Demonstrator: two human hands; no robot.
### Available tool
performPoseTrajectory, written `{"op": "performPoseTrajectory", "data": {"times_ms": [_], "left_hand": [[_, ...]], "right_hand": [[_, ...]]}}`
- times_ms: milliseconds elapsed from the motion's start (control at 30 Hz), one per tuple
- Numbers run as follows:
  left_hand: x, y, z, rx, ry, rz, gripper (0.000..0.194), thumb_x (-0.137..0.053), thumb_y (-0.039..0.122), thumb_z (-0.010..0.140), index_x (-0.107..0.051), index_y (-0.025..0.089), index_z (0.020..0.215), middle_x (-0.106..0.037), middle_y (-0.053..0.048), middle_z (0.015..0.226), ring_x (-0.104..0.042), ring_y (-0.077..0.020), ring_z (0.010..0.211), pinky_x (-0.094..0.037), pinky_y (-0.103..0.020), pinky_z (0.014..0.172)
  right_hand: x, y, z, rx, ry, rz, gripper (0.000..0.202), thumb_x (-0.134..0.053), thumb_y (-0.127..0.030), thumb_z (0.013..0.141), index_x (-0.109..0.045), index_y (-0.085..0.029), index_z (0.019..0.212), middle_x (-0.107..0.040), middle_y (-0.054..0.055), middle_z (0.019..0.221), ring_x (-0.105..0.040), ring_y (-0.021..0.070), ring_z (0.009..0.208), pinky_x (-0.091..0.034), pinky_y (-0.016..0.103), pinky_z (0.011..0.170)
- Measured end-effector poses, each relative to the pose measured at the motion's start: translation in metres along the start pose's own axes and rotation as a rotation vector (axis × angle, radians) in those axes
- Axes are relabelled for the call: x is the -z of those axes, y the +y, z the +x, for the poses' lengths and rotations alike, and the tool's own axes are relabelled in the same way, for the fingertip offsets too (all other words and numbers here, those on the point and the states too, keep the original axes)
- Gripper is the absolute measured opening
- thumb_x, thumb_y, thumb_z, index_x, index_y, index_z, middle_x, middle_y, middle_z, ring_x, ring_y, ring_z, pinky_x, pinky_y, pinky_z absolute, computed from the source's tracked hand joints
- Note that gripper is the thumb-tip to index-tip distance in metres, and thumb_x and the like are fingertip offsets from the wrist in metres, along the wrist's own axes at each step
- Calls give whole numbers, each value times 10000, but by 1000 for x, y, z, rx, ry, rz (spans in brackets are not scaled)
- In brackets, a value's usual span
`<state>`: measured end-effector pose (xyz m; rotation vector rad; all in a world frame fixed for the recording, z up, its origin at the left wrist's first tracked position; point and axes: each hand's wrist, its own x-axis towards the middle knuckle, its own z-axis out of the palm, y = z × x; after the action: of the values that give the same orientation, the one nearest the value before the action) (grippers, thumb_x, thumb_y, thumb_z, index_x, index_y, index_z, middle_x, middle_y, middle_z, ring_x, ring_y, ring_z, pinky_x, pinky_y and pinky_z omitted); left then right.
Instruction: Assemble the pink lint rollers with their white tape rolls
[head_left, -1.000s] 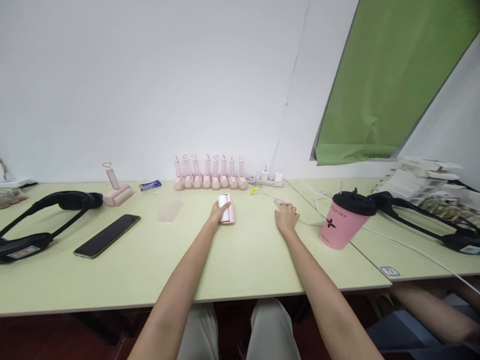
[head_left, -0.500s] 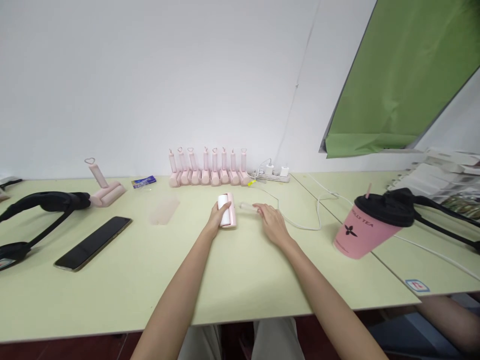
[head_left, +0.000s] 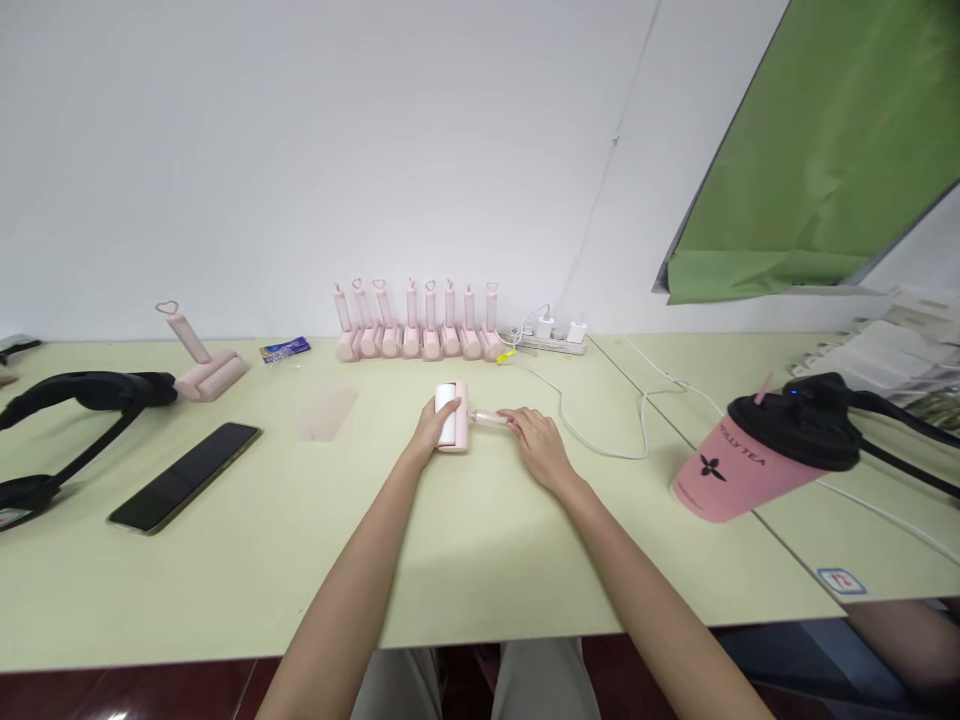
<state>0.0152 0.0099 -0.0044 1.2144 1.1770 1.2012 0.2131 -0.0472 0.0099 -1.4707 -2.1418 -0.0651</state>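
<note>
The person's left hand (head_left: 430,428) clasps a pink lint-roller head (head_left: 462,418) on the table (head_left: 315,570); the right hand (head_left: 541,446) pinches the clear handle (head_left: 491,419), its end right at the head's side! Behind, eight pink lint rollers (head_left: 412,342) line the wall; a pink cup (head_left: 724,475) stands right.

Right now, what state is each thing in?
Left grip: closed on roller head
Roller head: held, white roll exposed
Right grip: closed on clear handle
Clear handle: sideways, join to head unclear
Eight rollers: lined up, stems upward
Lone roller: stem upward, leaning
Phone: flat, screen dark
Cup: lidded, straw in
Chargers: plugged in
</note>
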Motion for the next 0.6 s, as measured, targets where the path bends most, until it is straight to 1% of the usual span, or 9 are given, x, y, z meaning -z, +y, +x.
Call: {"op": "performPoseTrajectory", "data": {"times_ms": [100, 167, 233, 400, 500, 600], "left_hand": [[-3, -1, -1, -46, 11, 78, 534, -605, 512, 629, -548, 136, 1003, -600, -85, 923, -544, -189, 802, -416, -279, 713], [-5, 0, -4, -75, -16, 114, 522, -611, 497, 629, -554, 137, 1002, -601, -86, 943, -541, -197, 835, -410, -286, 744], [-7, 1, -7, -80, -43, 118, 515, -603, 495, 639, -553, 137, 1006, -599, -85, 947, -539, -199, 846, -408, -288, 752], [-8, 7, -11, -93, -47, 68, 502, -571, 497, 672, -530, 139, 1021, -585, -71, 931, -537, -186, 831, -411, -278, 743], [-9, 9, -11, -127, -34, 83, 495, -568, 488, 680, -518, 141, 1030, -575, -67, 941, -529, -181, 840, -408, -274, 747], [-11, 9, -13, -164, -42, 123, 488, -561, 483, 692, -509, 151, 1046, -573, -59, 942, -525, -177, 841, -405, -270, 752]], "right_hand": [[2, 3, 0, 34, -11, -92, 329, -406, -346, 866, -496, -269, 1173, -579, 69, 1014, -499, 195, 930, -316, 309, 757], [4, 6, 0, 32, -24, -119, 326, -471, -358, 834, -529, -264, 1141, -587, 75, 988, -507, 200, 918, -315, 307, 750], [5, 7, -1, 18, -57, -84, 309, -472, -360, 833, -545, -262, 1117, -602, 65, 964, -525, 192, 887, -326, 293, 728], [5, 4, -2, -45, -163, 92, 324, -361, -362, 875, -490, -294, 1164, -634, 3, 973, -567, 151, 846, -353, 245, 665], [6, 1, -2, -95, -184, 129, 318, -354, -376, 870, -481, -288, 1148, -646, -12, 887, -578, 141, 763, -342, 235, 623], [6, 2, -1, -101, -200, 120, 301, -414, -442, 831, -512, -263, 1053, -637, -18, 768, -558, 135, 653, -316, 225, 569]]}}
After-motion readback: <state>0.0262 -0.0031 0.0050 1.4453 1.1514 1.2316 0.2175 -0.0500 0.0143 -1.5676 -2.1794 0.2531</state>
